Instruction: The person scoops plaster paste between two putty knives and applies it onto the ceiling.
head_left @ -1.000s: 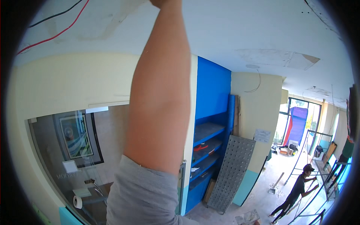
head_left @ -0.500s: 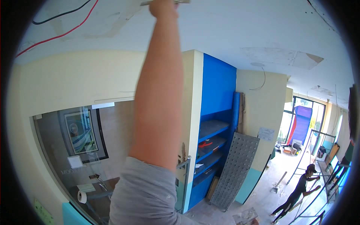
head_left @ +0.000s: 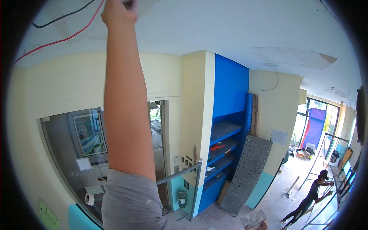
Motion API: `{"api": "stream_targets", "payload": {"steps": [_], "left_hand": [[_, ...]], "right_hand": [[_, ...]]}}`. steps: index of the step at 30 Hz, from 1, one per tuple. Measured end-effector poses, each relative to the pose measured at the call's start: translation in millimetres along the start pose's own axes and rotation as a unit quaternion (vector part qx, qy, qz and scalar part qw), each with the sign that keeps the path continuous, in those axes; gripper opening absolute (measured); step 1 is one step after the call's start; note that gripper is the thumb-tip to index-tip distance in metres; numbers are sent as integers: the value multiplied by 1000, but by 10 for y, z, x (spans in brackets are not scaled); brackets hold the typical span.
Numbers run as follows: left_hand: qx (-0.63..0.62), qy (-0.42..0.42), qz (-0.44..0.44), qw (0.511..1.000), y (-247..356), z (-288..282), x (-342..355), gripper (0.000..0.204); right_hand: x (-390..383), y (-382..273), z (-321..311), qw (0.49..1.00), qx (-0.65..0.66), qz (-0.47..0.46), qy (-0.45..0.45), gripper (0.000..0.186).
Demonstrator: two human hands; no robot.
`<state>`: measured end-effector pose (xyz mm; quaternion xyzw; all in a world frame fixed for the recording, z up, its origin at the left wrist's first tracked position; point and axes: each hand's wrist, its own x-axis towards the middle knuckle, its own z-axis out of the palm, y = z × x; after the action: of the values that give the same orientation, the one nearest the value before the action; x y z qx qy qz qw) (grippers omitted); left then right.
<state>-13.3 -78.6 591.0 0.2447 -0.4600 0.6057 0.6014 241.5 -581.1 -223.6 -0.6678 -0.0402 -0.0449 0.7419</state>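
My left hand [head_left: 120, 11] is raised to the ceiling [head_left: 207, 27] and cut off by the top edge. Its fingers are closed on a flat-bladed scraper [head_left: 127, 4], of which only a small dark part shows. The bare forearm rises from a grey sleeve in front of the wall and glass. Low in the picture, only a bit of my right hand [head_left: 263, 226] shows, its thumb over a grey, putty-smeared board [head_left: 251, 221]. Most of that hand is hidden below the edge.
Red [head_left: 61, 40] and black [head_left: 63, 15] wires hang at upper left. A metal rail [head_left: 180, 172] stands by blue shelves [head_left: 226, 147], with a perforated metal plank [head_left: 247, 174] leaning alongside. At right a person [head_left: 312, 195] stands by scaffolding [head_left: 306, 178]; a shovel [head_left: 287, 193] is behind.
My left hand has moved left along the ceiling, and the scraper's wide blade has mostly left the picture. The view has shifted slightly, uncovering a doorway right of my arm.
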Motion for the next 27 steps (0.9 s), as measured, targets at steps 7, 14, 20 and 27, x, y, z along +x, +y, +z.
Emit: {"api": "stream_targets", "payload": {"steps": [7,14,20,27], "left_hand": [[419,-56,-102,900,-510,-1198,-2075,49],[520,-361,-355,688,-405,-2679,-5069,28],[279,-401,-430,759,68,-2914,-5949,47],[441,-523,-339,646,277,-3560,-5921,53]], "right_hand": [[376,-131,716,927,338,124,-106,44],[466,-656,1681,861,424,230,-162,45],[155,-1079,2330,860,403,251,-187,45],[112,-1315,2791,924,265,261,-87,45]]}}
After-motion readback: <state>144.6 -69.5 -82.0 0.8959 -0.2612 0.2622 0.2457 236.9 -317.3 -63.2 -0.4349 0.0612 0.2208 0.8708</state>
